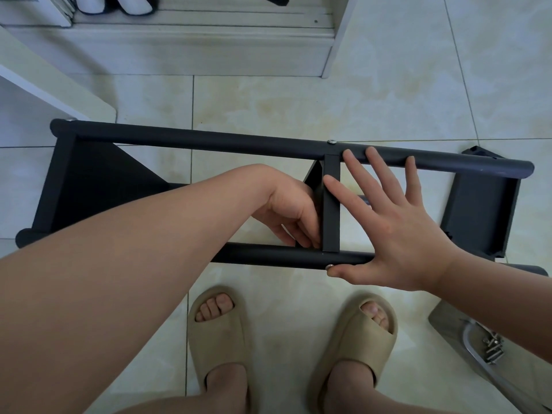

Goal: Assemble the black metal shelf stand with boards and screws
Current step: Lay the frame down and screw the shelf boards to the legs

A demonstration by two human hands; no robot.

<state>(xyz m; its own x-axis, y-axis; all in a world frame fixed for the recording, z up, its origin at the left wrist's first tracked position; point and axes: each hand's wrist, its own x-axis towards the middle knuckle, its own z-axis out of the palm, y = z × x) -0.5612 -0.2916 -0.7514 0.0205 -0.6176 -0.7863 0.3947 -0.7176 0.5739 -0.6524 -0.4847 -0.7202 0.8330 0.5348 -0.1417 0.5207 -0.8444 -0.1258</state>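
Shelf stand (89,180) lies on its side on the floor (298,100), long axis left-right, straight across in front of both hands. Middle board (331,204) spans far tube (209,140) to near tube (268,256), right between the hands. Screw head (329,266) at the near-tube joint touches the right thumb tip. Right hand (397,231) is flat, fingers splayed toward the far tube. Left hand (294,216) sits just left of the board, fingers curled at its near end; can't tell if they pinch anything. Right hand is nearer the screw. Loose screws (493,348) lie near the right forearm.

Left hand (294,213), right hand (400,234) on shelf stand (209,140)
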